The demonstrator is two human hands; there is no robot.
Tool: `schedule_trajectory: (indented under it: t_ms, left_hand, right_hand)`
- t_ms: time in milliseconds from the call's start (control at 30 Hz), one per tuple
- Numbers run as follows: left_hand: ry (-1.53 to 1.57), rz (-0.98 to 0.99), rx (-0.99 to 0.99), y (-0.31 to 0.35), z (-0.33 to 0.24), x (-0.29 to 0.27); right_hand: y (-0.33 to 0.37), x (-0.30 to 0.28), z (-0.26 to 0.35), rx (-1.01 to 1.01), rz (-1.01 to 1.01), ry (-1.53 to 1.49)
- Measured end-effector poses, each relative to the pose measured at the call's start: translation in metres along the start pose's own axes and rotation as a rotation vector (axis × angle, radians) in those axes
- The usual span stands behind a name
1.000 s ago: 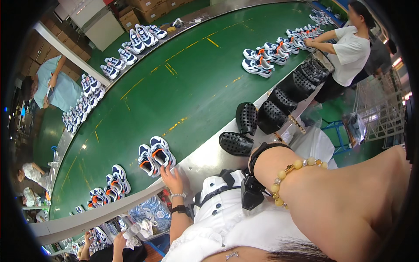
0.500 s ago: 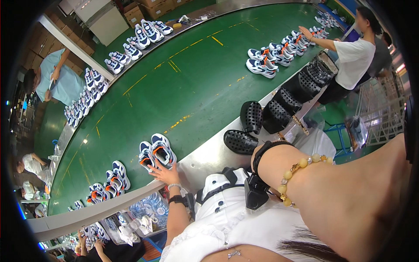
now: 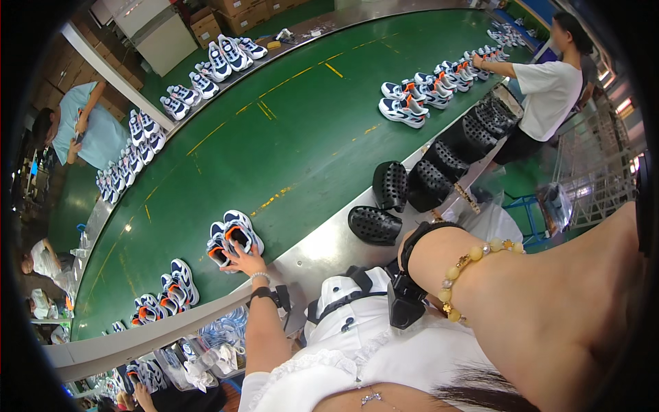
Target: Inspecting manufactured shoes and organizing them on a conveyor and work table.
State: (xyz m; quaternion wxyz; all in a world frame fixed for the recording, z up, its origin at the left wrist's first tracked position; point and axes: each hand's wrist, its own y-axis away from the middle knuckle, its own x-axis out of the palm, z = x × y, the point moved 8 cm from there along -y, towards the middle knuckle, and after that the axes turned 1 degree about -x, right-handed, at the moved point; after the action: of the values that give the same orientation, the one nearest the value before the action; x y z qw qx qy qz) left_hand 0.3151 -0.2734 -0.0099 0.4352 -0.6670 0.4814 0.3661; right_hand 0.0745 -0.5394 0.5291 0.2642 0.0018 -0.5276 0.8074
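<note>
My left hand (image 3: 244,260) reaches over the green belt, its fingers spread across the heels of a pair of sneakers (image 3: 237,226). They are white and navy, with orange showing inside the collars. The hand touches the heels and does not close round them. My right arm is raised and bent close on the right, a yellow bead bracelet at its wrist. Only the base of my right hand (image 3: 576,295) shows, large and near; its fingers lie outside the picture. Near that elbow rest a black perforated shoe form (image 3: 374,225) and another behind it (image 3: 390,185).
The belt (image 3: 295,144) curves round, edged by a metal ledge (image 3: 309,255). More sneakers stand left (image 3: 182,280), far right (image 3: 405,110) and along the far rim. Black forms (image 3: 432,185) line the right ledge. A co-worker in white (image 3: 549,96) handles sneakers there. A rail (image 3: 158,334) crosses lower left.
My left hand and the pair of sneakers under it have shifted left, and more orange lining shows. The co-worker's reaching hand has come down to the sneakers. My right arm stays raised.
</note>
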Motion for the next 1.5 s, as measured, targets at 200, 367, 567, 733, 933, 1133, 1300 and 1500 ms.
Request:
schedule_trajectory:
  t_ms: [200, 367, 567, 733, 933, 1133, 1300, 1500]
  left_hand:
    - [-0.091, 0.057, -0.034, -0.005, -0.013, -0.002]
    - [0.177, -0.194, -0.001, 0.033, -0.031, -0.040]
    - [0.432, 0.023, 0.243, 0.060, -0.074, -0.035]
    - [0.453, 0.100, 0.228, 0.074, -0.073, -0.024]
    - [0.482, 0.166, 0.251, 0.085, -0.077, -0.015]
    - [0.481, 0.180, 0.253, 0.086, -0.070, -0.011]
    - [0.438, 0.227, 0.264, 0.094, -0.065, -0.005]
    - [0.439, 0.259, 0.250, 0.097, -0.066, -0.005]
  right_hand:
    - [0.002, 0.007, 0.006, 0.005, 0.000, 0.059]
    - [0.007, 0.017, 0.002, 0.003, 0.018, 0.068]
    - [0.002, 0.009, 0.013, 0.004, 0.033, 0.073]
    - [0.004, 0.004, 0.013, 0.004, 0.041, 0.077]
    - [0.005, 0.005, 0.018, 0.000, 0.048, 0.109]
    - [0.009, 0.011, 0.018, -0.002, 0.061, 0.121]
    - [0.010, 0.011, 0.022, 0.000, 0.071, 0.129]
    - [0.007, 0.012, 0.022, 0.010, 0.092, 0.143]
